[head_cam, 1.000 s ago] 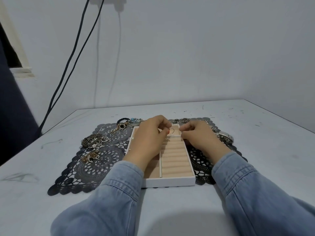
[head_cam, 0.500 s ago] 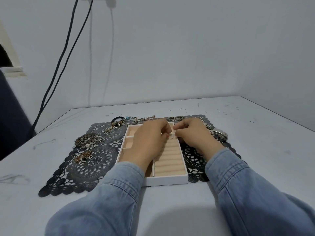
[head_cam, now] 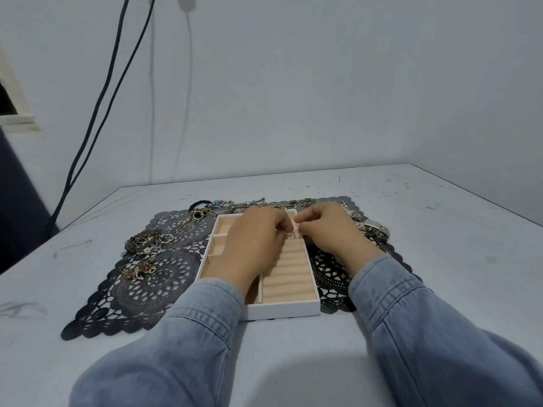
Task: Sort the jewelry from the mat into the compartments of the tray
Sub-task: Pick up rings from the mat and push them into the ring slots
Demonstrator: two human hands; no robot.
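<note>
Left hand fingers pinch a small ring over the tray, right hand's grasp unclear; a slack pinch could misplace it.

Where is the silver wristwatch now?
In the head view, the silver wristwatch lies on the black mat, right of the tray, beside the right hand.

Your tray sits on the mat, with chain piles left of it, bracelets behind it and a watch to its right; your left hand and right hand meet over its far end, a ring between them.
</note>
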